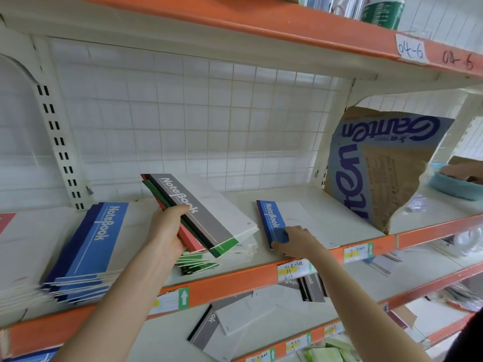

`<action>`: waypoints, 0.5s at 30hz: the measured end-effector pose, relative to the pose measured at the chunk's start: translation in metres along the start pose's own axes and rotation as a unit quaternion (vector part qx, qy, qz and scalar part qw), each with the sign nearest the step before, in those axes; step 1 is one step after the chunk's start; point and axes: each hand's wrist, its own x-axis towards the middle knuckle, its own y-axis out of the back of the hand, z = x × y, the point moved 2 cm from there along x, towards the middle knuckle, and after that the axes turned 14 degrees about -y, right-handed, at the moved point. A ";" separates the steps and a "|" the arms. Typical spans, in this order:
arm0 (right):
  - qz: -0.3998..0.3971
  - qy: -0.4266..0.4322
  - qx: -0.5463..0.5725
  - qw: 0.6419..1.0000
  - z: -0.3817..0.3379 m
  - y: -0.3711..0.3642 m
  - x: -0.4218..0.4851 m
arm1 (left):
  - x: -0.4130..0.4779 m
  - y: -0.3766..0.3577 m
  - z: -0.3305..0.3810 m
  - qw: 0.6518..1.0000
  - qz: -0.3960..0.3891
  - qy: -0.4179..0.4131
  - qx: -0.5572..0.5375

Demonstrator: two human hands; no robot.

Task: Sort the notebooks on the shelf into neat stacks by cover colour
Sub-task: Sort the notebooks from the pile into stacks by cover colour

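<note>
My left hand (167,231) grips a tilted bundle of notebooks (201,212) above the shelf, a grey-spined one on top with red and green ones under it. Below the bundle lies a loose pile of green-spined notebooks (201,265). My right hand (295,242) rests on a single blue-spined notebook (274,220) lying flat on the shelf (339,220), fingers on its near end and thumb at its edge. A stack of blue notebooks (88,252) sits at the left, fanned at its front edge. A red cover corner (6,220) shows at the far left.
A torn cardboard box flap (379,165) stands at the right of the shelf, with a blue bowl (454,184) beyond it. Grey notebooks (230,325) lie scattered on the shelf below. An orange shelf (261,24) hangs close overhead. White wire grid backs the bay.
</note>
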 end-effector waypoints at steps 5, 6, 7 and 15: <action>-0.001 0.038 -0.028 0.999 0.001 0.004 -0.010 | 0.001 0.001 -0.004 1.000 0.000 0.010 -0.006; 0.001 0.041 -0.036 0.999 0.001 0.005 -0.011 | 0.000 0.001 -0.005 1.000 -0.002 0.012 -0.005; 0.002 0.045 -0.041 0.998 0.001 0.005 -0.012 | 0.000 0.001 -0.007 1.000 -0.003 0.013 -0.003; -0.005 0.056 -0.058 0.997 0.000 0.010 -0.012 | -0.001 0.001 -0.010 1.000 -0.013 0.021 0.002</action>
